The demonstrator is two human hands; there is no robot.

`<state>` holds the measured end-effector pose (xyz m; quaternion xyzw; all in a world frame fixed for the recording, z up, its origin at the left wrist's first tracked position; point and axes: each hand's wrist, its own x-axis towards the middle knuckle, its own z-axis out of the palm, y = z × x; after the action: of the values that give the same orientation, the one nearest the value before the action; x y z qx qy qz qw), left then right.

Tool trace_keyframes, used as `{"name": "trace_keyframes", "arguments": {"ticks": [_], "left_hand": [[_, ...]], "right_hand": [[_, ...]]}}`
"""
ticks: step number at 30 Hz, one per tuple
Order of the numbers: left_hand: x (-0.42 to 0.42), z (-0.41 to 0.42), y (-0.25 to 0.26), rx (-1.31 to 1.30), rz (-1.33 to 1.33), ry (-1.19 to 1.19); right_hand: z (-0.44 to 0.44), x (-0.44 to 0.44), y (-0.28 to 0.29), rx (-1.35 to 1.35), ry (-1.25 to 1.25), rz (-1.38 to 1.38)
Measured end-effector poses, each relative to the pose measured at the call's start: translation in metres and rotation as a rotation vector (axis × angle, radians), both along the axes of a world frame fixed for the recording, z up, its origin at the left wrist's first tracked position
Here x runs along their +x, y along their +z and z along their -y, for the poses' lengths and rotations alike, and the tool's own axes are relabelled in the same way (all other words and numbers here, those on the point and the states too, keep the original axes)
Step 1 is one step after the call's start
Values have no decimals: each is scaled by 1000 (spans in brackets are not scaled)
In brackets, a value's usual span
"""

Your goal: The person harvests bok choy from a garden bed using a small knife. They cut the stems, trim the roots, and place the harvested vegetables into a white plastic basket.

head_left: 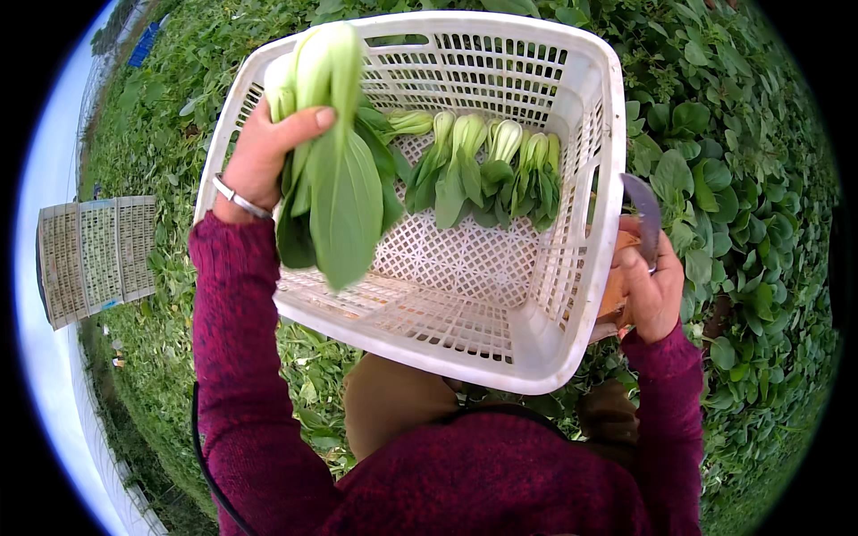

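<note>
My left hand (268, 151) grips several heads of bok choy (345, 194), their pale bases up and their leaves hanging down, over the left part of a white plastic crate (462, 258). Inside that crate, a row of bok choy (462, 137) lies against the far wall with the stem ends pointing away from me. Outside the crate's right wall, my right hand (653, 285) holds a small knife with a curved blade (645, 211). Something orange-brown (613, 291) sits behind the fingers of that hand; I cannot tell what it is.
Leafy plants (730, 194) grow densely on the right and beyond the crate. Far left stand stacked crates (100, 251), with a blue crate (143, 45) farther off. My knee (395, 398) is close below the crate's near rim. A black cable (208, 462) runs along my left sleeve.
</note>
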<state>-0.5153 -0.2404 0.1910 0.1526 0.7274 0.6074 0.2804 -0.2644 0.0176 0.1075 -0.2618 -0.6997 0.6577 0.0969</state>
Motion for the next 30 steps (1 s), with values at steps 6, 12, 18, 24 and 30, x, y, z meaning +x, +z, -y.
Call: {"name": "trace_keyframes", "arguments": {"ticks": [6, 12, 18, 24, 30], "left_hand": [[-68, 39, -82, -384, -486, 259], [-89, 20, -140, -503, -453, 287], [-105, -4, -178, -584, -472, 73], [-128, -11, -234, -697, -287, -219], [-122, 9, -272, -759, 13, -331]], "right_hand": [[27, -16, 4, 322, 60, 61], [29, -12, -12, 205, -48, 52], [30, -12, -12, 138, -88, 85], [24, -13, -11, 167, -59, 96], [19, -17, -16, 112, -49, 16]]}}
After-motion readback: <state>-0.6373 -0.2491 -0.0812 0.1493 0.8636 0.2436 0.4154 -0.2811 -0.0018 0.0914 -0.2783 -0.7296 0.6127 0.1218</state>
